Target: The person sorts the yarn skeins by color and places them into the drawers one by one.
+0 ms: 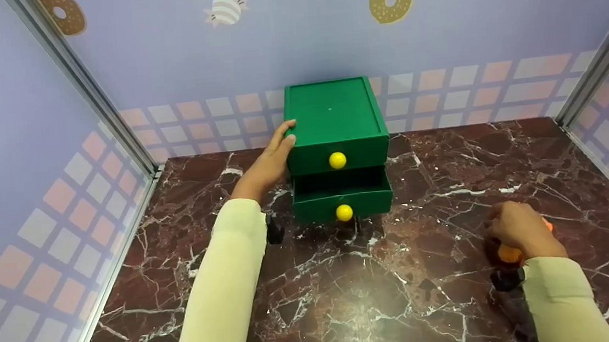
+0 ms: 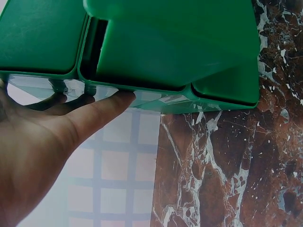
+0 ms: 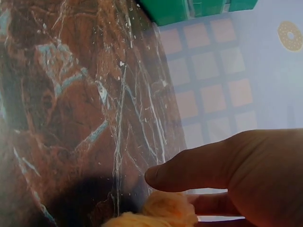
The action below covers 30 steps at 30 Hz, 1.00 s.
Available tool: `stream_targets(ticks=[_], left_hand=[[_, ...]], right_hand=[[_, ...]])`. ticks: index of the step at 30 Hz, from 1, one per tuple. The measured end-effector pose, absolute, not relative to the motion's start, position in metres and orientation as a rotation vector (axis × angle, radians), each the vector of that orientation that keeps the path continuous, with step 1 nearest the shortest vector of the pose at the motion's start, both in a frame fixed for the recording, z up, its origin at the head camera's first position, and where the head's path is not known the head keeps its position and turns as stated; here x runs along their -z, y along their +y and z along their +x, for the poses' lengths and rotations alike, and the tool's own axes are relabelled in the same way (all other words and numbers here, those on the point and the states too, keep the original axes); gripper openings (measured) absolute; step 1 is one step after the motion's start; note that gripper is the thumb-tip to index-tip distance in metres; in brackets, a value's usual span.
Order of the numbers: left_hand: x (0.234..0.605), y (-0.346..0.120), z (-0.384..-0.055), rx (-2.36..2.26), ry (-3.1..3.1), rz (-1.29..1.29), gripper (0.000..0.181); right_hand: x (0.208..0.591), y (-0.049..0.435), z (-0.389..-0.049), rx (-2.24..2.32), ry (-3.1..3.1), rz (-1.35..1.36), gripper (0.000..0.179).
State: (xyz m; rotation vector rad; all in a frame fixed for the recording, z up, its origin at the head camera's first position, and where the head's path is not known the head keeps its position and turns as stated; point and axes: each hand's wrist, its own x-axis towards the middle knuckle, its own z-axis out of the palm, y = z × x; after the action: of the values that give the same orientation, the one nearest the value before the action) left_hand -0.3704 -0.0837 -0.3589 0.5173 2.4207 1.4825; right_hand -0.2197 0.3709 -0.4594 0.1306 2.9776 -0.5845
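Note:
A green two-drawer cabinet (image 1: 332,110) with round yellow knobs stands against the back wall. Its lower drawer (image 1: 319,208) is pulled partway out, and the inside looks dark; the upper drawer (image 1: 309,160) is closed. Against the cabinet's left side rests my left hand (image 1: 268,166), thumb near the top front corner. The left wrist view shows the fingers (image 2: 102,111) of that hand stretched along the side wall. Over at the right of the table, my right hand (image 1: 524,229) holds a fuzzy orange thing (image 3: 170,208), mostly hidden beneath the hand. Its exact kind cannot be made out.
The dark red marbled tabletop (image 1: 431,292) lies under everything. A patterned back wall (image 1: 315,38) stands right behind the cabinet. Side panels (image 1: 39,227) with metal corner posts bound the table at left and right.

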Motion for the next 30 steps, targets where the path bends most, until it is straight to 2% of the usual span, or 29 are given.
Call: stream_targets(ticks=[8, 17, 30], left_hand=[[0.359, -0.084, -0.371, -1.465, 2.463, 0.562, 0.053], [0.360, -0.084, -0.372, -1.493, 2.443, 0.549, 0.052], [0.358, -0.084, -0.372, -1.478, 2.446, 0.553, 0.057]], right_hand=[[0.466, 0.369, -0.220, 0.579, 3.010, 0.076, 0.023], [0.457, 0.359, -0.221, 0.604, 3.073, 0.051, 0.034], [0.437, 0.335, -0.221, 0.723, 3.208, 0.067, 0.036]])
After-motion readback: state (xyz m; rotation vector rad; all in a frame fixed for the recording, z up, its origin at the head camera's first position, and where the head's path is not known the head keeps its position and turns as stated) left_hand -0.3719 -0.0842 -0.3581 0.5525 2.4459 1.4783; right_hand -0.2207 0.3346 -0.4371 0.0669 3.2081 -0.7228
